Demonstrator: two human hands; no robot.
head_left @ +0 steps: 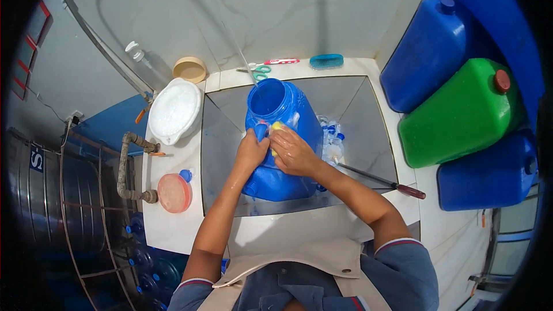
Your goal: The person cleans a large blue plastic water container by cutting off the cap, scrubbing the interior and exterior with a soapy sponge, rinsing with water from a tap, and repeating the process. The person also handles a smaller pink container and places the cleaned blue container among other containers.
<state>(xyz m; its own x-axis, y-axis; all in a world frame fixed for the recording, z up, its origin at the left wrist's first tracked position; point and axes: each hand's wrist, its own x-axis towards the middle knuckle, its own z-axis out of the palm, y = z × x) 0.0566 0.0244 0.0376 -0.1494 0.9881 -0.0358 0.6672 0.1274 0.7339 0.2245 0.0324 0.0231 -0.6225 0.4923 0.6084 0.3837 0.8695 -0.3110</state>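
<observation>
A large blue plastic jug point(308, 129) with a wide, uncapped mouth stands in the grey sink point(368, 138). My left hand point(251, 150) is closed round the jug's blue handle point(261, 132), just below the mouth. Pressed to the jug's side by my right hand point(295, 151) is a yellow sponge point(277, 125), partly hidden under the fingers. White suds cling to the plastic beside it. A thin clear hose point(246, 64) hangs down to the jug's rim. Right of the jug, blue caps and clear plastic pieces point(332, 138) lie in the sink.
A long tool with a dark red handle point(410, 190) crosses the sink's right edge. Scissors point(261, 71) and a blue brush point(326, 61) lie along the back ledge. On the left stand a white tub point(174, 112) and a pink lid point(174, 193). Green point(461, 115) and blue jerrycans line the right.
</observation>
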